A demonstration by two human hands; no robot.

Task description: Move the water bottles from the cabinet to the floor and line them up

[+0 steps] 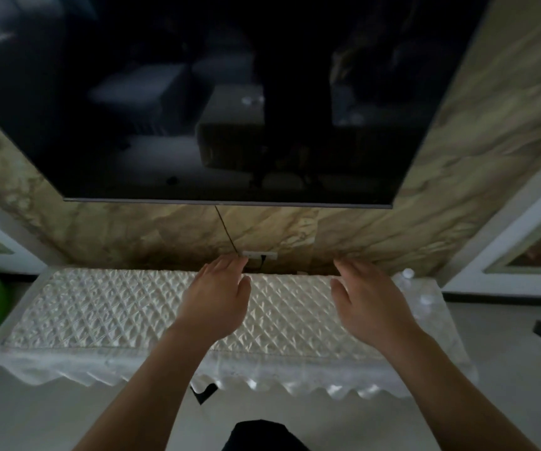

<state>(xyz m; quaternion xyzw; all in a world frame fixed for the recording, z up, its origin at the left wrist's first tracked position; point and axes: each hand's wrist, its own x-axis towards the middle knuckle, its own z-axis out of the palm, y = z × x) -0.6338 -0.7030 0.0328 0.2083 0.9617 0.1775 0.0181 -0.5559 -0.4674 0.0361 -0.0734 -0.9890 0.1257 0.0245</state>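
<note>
Head view, quilted cloth-covered cabinet [100,307], dark TV [197,92], marble wall [458,190]

This looks like a home living room. A large television [217,92] is mounted on a marble-patterned wall panel [458,157], its dark screen mirroring soft furniture. Directly below the television, a low cabinet [295,369] wears a quilted, scallop-edged cloth [100,307] on a pale floor [35,418].

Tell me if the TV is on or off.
Off. The TV screen is dark and shows only dim reflections of the room.
</note>
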